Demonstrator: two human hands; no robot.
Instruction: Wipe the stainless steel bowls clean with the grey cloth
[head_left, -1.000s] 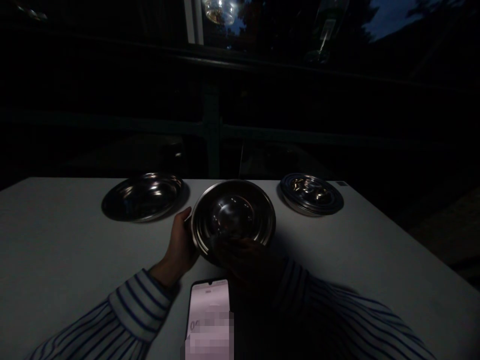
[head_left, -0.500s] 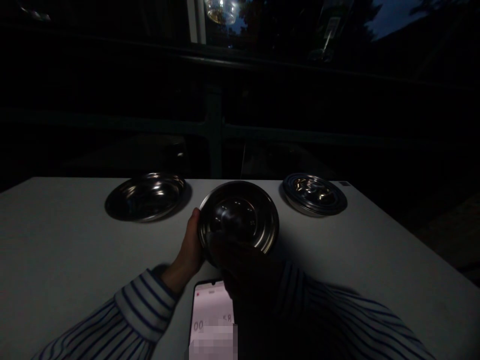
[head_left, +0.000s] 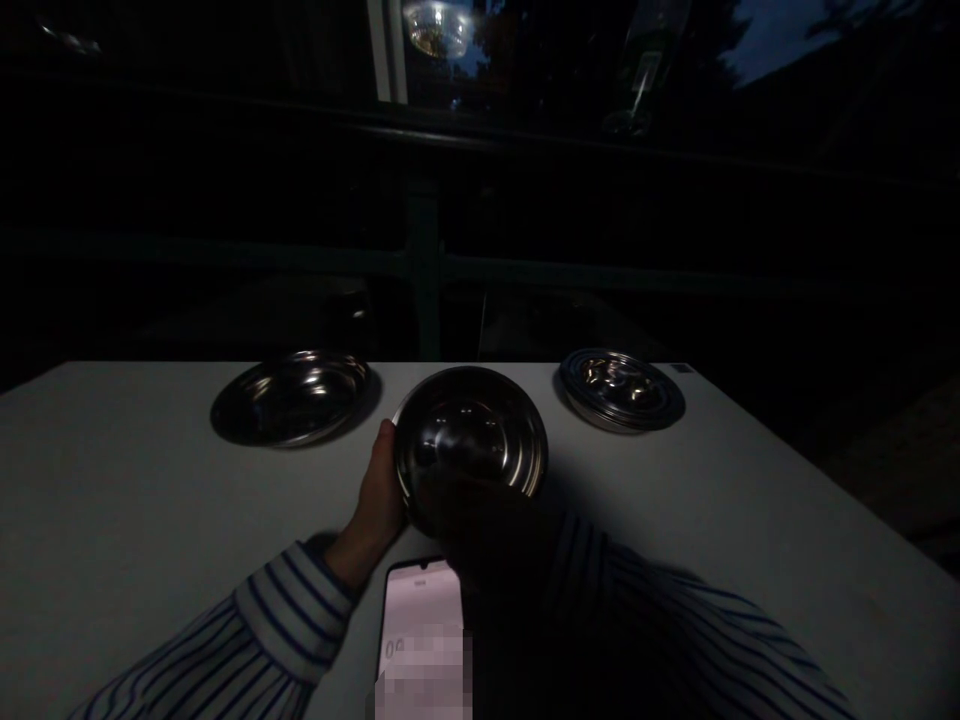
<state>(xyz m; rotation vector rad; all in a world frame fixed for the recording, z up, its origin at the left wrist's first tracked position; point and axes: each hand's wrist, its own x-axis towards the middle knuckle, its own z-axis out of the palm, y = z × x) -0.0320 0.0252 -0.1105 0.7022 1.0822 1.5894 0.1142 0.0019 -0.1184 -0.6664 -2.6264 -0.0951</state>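
A steel bowl is held tilted above the white table in dim light. My left hand grips its left rim, thumb on the edge. My right hand lies in deep shadow at the bowl's near rim, and its fingers cannot be made out. A lit phone lies on the table just below the hands.
A wide steel plate sits at the back left of the table. A stack of steel plates sits at the back right. Beyond the far edge stand a dark railing and windows. The table's right edge slants toward me.
The bowl and my left hand have shifted slightly right and closer together; the bowl looks a little smaller and less tilted toward me.
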